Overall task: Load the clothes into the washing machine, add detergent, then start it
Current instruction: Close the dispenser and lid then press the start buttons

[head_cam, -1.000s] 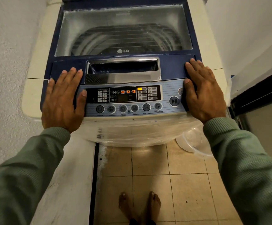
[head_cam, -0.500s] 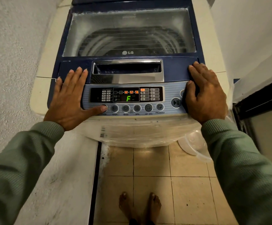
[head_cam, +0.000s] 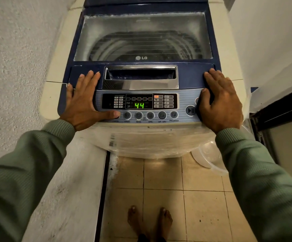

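Blue lid (head_cam: 192, 74), clouded, obscures the drum (head_cam: 141, 44) inside.

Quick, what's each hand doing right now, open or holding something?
Left hand: open, flat on the control panel, thumb at its lower left.
Right hand: open, flat on the panel's right end, holding nothing.

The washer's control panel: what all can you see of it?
The control panel is a pale blue-grey ribbed strip, seemingly plastic, across the washing machine's front, below the closed lid. Its black display glows green 44. Beneath sit round buttons labelled wash, rinse, spin, air dry, program, and a larger play/pause button at right. The left hand lies flat on its left end, thumb on the leftmost button; the right hand covers its right end.
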Demonstrator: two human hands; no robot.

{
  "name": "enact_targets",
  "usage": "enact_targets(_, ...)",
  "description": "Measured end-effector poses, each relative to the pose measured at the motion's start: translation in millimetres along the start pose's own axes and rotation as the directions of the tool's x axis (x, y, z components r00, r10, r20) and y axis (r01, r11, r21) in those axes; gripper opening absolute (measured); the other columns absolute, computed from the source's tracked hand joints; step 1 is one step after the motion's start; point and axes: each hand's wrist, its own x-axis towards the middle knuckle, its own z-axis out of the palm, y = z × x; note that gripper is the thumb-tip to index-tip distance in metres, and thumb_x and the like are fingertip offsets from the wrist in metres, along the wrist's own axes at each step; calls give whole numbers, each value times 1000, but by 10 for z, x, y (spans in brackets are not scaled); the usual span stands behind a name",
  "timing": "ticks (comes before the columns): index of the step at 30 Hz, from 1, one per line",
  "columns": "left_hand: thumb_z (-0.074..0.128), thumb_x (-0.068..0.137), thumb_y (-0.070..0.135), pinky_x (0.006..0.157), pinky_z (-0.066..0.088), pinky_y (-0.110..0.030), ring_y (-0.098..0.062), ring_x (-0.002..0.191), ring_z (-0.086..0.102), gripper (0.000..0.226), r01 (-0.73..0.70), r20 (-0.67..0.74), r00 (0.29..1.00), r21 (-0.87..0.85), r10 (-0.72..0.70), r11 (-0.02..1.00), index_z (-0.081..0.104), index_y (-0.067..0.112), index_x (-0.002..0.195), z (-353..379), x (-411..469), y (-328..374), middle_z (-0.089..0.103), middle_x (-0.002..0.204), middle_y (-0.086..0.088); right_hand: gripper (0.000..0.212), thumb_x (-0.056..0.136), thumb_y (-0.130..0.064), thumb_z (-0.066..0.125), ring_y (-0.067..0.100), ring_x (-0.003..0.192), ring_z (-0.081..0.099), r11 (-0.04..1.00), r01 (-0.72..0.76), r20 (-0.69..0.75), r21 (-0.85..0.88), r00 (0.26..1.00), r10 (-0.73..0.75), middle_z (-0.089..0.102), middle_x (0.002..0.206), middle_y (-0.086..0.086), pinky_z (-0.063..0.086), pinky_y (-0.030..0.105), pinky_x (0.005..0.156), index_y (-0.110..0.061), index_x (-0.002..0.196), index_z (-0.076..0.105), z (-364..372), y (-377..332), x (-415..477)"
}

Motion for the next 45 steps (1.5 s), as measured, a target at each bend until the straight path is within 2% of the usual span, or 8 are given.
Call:
enact_targets(7, 18, 41, 106, 116, -12, -50, -21, 150, -7, 146, 11, -71, 997, 72, -6, 997, 3, 16, 156, 77, -51, 104, -1, 164, -3, 49, 93, -25, 43, 22, 139, 36, 1000, 16, -15, 13, 1000, -16, 45, 148, 8, 25, 38, 118, -12, 139, 50, 13, 22, -4)
enact_targets(24, 14, 33, 107, 116, -9, -56, -25, 150, -7, 155, 52, -83, 996, 172, -38, 984, 1, 12, 155, 133, -52, 166, -2, 164, -7, 48, 94, -25, 42, 22, 139, 36, 1000, 25, -14, -18, 1000, -26, 44, 149, 8, 25, 39, 118, -12, 140, 48, 13, 22, 0)
enact_targets(27, 20, 27, 107, 114, -13, -54, -23, 150, -11, 160, 81, -60, 995, 108, -75, 991, -1, 14, 155, 104, -36, 203, -6, 164, -4, 48, 95, -25, 42, 22, 140, 35, 1000, 12, -10, -27, 1000, -13, 43, 149, 7, 24, 38, 118, -12, 141, 48, 23, 20, -11)
enact_targets(31, 51, 31, 92, 115, -11, -59, -25, 150, -10, 155, 112, -33, 993, 28, -112, 993, 2, 13, 155, 40, -10, 325, -4, 164, -7, 49, 94, -24, 41, 23, 140, 36, 1000, 5, -12, -12, 1000, -5, 44, 148, 9, 25, 39, 118, -11, 140, 49, 21, -11, 9)
enact_targets(34, 31, 28, 104, 116, -10, -57, -23, 150, -10, 159, 82, -35, 996, 48, -80, 995, 1, 13, 155, 47, -67, 300, -5, 164, -5, 55, 94, -34, 40, 22, 143, 29, 1000, 17, 65, 6, 998, -18, 38, 152, 8, 19, 38, 120, -11, 144, 43, -48, 1, -8)
enact_targets(38, 11, 60, 97, 117, -3, -55, -24, 151, 2, 126, 60, -138, 989, 66, -51, 996, 12, 14, 155, 107, -68, 219, 7, 163, -6, 79, 87, -61, 33, 21, 146, 21, 999, 52, 186, 13, 981, -54, 27, 157, 6, 11, 38, 121, -12, 149, 34, -67, 70, 17)
enact_targets(41, 15, 87, 72, 118, 4, -56, -28, 149, 14, 89, 58, -276, 961, 147, -15, 987, 24, 13, 153, 193, -53, 184, 22, 160, -10, 87, 81, -67, 30, 20, 148, 17, 998, 50, 234, 44, 970, -59, 22, 159, 4, 8, 37, 122, -14, 150, 30, -97, 113, 55)
enact_targets(45, 18, 96, 57, 119, 7, -54, -29, 147, 21, 71, 62, -348, 937, 153, -5, 986, 30, 12, 150, 263, -33, 159, 30, 157, -11, 96, 75, -71, 31, 17, 149, 10, 996, 46, 304, 79, 950, -68, 15, 161, 2, 3, 36, 122, -15, 152, 24, -147, 143, 80)
